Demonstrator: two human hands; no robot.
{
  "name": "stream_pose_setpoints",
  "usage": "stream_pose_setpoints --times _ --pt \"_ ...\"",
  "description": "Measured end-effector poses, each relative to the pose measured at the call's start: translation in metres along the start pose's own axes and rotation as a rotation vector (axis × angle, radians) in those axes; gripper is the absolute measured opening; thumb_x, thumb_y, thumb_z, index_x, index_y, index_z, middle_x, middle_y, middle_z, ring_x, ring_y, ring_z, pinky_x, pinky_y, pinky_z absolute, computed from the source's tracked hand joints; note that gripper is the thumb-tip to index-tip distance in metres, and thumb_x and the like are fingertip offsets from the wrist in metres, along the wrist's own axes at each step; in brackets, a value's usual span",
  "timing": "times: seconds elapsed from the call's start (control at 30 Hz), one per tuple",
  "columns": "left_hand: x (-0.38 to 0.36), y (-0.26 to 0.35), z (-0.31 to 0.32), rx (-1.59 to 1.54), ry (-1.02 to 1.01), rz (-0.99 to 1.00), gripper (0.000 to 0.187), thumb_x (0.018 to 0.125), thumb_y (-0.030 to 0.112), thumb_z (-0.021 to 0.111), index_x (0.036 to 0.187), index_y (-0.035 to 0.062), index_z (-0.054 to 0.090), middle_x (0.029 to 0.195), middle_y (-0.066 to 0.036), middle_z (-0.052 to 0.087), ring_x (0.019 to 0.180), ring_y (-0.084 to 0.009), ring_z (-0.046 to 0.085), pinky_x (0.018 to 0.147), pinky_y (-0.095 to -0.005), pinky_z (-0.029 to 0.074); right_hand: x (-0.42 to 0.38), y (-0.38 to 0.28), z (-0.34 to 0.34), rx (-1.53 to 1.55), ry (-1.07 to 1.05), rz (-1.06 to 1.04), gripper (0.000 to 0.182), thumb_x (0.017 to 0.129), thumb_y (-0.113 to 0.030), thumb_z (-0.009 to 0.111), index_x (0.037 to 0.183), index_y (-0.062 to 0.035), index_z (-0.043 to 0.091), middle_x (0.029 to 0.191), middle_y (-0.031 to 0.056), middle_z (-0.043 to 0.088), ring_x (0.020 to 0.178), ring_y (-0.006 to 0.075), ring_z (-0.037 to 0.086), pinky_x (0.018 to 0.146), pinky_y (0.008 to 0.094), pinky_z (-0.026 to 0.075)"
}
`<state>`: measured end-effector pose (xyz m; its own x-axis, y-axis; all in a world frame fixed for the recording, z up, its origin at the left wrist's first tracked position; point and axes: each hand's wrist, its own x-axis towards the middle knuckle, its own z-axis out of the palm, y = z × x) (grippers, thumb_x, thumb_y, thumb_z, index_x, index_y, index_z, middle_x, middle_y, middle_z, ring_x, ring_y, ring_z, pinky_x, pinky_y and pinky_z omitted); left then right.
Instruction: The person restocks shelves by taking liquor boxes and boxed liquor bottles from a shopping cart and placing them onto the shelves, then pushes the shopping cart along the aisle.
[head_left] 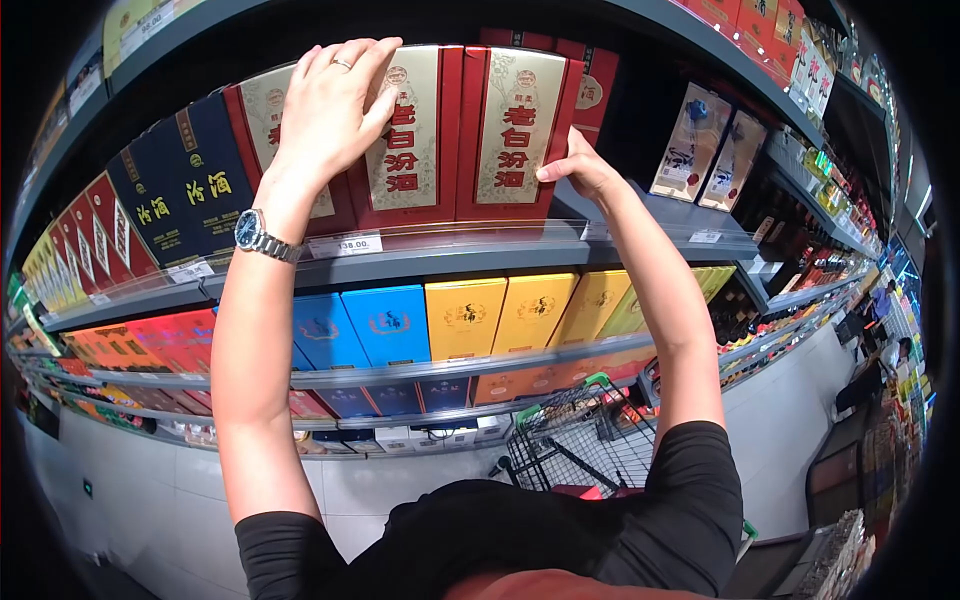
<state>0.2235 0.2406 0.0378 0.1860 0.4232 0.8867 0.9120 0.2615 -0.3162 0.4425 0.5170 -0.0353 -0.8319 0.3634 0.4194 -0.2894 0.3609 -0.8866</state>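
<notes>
Three red liquor boxes with cream front panels and red characters stand upright side by side on the shelf. Across the upper front of the left box (262, 108) and the middle box (408, 150) lies my left hand (335, 105), its fingers stretched toward the top edge; a ring and a metal watch (263, 236) are on that arm. My right hand (585, 172) grips the right box (515, 120) at its lower right side, thumb on the front. Its other fingers are partly hidden. More red boxes (597, 85) show behind.
Dark blue boxes (185, 180) stand to the left, and two pale boxes (690, 140) to the right. A price tag (345, 245) marks the shelf edge. Blue and yellow boxes (465, 315) fill the shelf below. A wire shopping cart (580, 440) stands below my arms.
</notes>
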Motion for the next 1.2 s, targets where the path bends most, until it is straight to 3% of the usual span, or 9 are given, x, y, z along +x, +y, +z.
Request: stream_pose_setpoints --times 0.4,0.53,0.57,0.73,0.8,0.87,0.93,1.07,1.2 --pt "0.0 0.0 0.002 0.084 0.028 0.07 0.047 0.093 0.032 0.059 0.137 0.0171 0.052 0.128 -0.011 0.059 0.122 -0.031 0.053 0.111 -0.0458 0.035 -0.013 -0.005 0.008 -0.296 -0.128 0.175 0.108 0.068 -0.023 0.082 0.155 -0.0094 0.02 0.147 0.0173 0.044 0.139 0.0282 0.037 0.117 0.0436 0.023" --pt "0.001 -0.01 0.011 0.078 0.063 0.11 0.046 0.094 0.035 0.059 0.136 0.0159 0.055 0.128 -0.012 0.061 0.118 -0.0308 0.057 0.104 -0.0419 0.041 -0.039 -0.01 0.019 -0.461 0.24 -0.318 0.113 0.069 -0.032 0.087 0.154 -0.0016 0.018 0.151 0.0211 0.039 0.141 0.0287 0.037 0.118 0.0419 0.025" --pt "0.002 -0.012 0.012 0.054 0.064 0.114 0.046 0.095 0.035 0.059 0.136 0.0157 0.055 0.129 -0.013 0.061 0.118 -0.0309 0.057 0.103 -0.0417 0.042 -0.047 -0.014 0.018 -0.362 0.236 -0.462 0.078 0.077 -0.026 0.083 0.141 -0.0028 0.046 0.136 0.0123 0.055 0.121 0.0221 0.054 0.101 0.0361 0.044" --pt "-0.025 -0.012 0.022 -0.026 0.027 0.011 0.048 0.097 0.032 0.059 0.138 0.0084 0.055 0.13 -0.018 0.061 0.123 -0.0308 0.056 0.106 -0.0406 0.04 -0.163 -0.029 0.013 -0.15 0.623 -0.602 0.059 0.085 -0.008 0.072 0.14 -0.0018 0.051 0.14 0.0137 0.055 0.131 0.0245 0.05 0.111 0.0393 0.036" --pt "-0.055 0.016 0.007 -0.144 0.056 0.081 0.049 0.096 0.027 0.062 0.138 0.0039 0.055 0.135 -0.019 0.058 0.128 -0.032 0.052 0.107 -0.0406 0.039 -0.228 -0.008 0.005 0.033 0.696 -0.358 0.068 0.084 -0.014 0.075 0.144 -0.0032 0.046 0.144 0.0142 0.051 0.135 0.0247 0.046 0.113 0.0392 0.034" --pt "-0.103 0.08 -0.005 -0.298 0.186 0.087 0.046 0.09 0.025 0.066 0.133 0.0094 0.06 0.143 -0.017 0.052 0.134 -0.0405 0.045 0.109 -0.051 0.036 -0.284 0.028 0.002 -0.133 0.839 -0.306 0.03 0.093 -0.025 0.067 0.097 0.0055 0.066 0.098 0.0145 0.07 0.098 0.0207 0.065 0.091 0.0338 0.049" --pt "-0.17 0.119 0.003 -0.426 0.129 0.082 0.045 0.086 0.014 0.066 0.131 0.012 0.063 0.143 -0.017 0.052 0.133 -0.0431 0.045 0.111 -0.0544 0.033 -0.359 0.084 -0.007 -0.171 1.034 0.017 0.035 0.098 -0.027 0.059 0.08 0.0029 0.064 0.082 0.0144 0.07 0.081 0.0198 0.066 0.078 0.0315 0.05" --pt "-0.313 0.179 0.027 -0.75 -0.642 0.029 0.057 0.079 0.0 0.064 0.135 0.0075 0.056 0.143 -0.02 0.05 0.136 -0.0399 0.043 0.113 -0.0524 0.032 -0.527 0.179 0.042 -0.163 1.24 0.591 0.032 0.096 -0.024 0.062 0.072 -0.0028 0.064 0.062 0.0051 0.061 0.061 0.0129 0.058 0.058 0.0268 0.044" --pt "-0.455 0.216 0.021 -0.957 -1.225 0.013 0.053 0.08 0.008 0.069 0.131 0.0041 0.057 0.139 -0.023 0.051 0.128 -0.0426 0.048 0.108 -0.0487 0.038 -0.656 0.252 0.157 -0.223 1.292 0.848 0.018 0.087 -0.02 0.066 0.083 -0.0028 0.069 0.072 0.0075 0.068 0.069 0.0166 0.064 0.069 0.0317 0.052"
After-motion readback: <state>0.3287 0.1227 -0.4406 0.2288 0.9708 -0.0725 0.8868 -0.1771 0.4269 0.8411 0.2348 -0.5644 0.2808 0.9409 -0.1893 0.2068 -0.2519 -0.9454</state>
